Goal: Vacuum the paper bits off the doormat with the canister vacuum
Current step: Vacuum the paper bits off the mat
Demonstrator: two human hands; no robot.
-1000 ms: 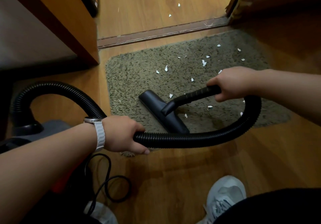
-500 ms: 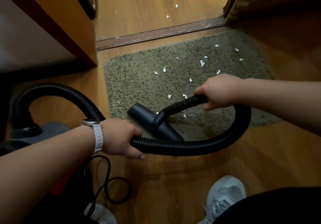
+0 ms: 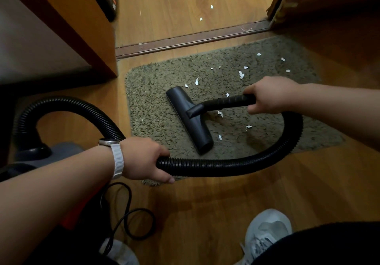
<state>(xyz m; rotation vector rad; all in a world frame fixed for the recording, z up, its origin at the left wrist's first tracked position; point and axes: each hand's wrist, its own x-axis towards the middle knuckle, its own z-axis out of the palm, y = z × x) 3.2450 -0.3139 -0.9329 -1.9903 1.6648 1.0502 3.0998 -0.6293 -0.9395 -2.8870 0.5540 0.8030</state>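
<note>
Both hands grip: right hand [image 3: 269, 98] on black wand handle [image 3: 230, 100], left hand [image 3: 144, 158] on black ribbed hose [image 3: 226, 167]. Shaggy olive doormat [image 3: 156, 108]: left part clear; white paper bits [image 3: 241, 75] remain right of flat black nozzle [image 3: 190, 120].

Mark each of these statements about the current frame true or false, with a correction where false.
1. The right hand grips the black wand handle. True.
2. The floor nozzle rests on bare wood floor. False: it sits on the doormat.
3. The left hand holds the ribbed hose. True.
4. The doormat is free of paper bits. False: white scraps lie across it.
5. The watch is on the right wrist. False: it is on the left wrist.
</note>
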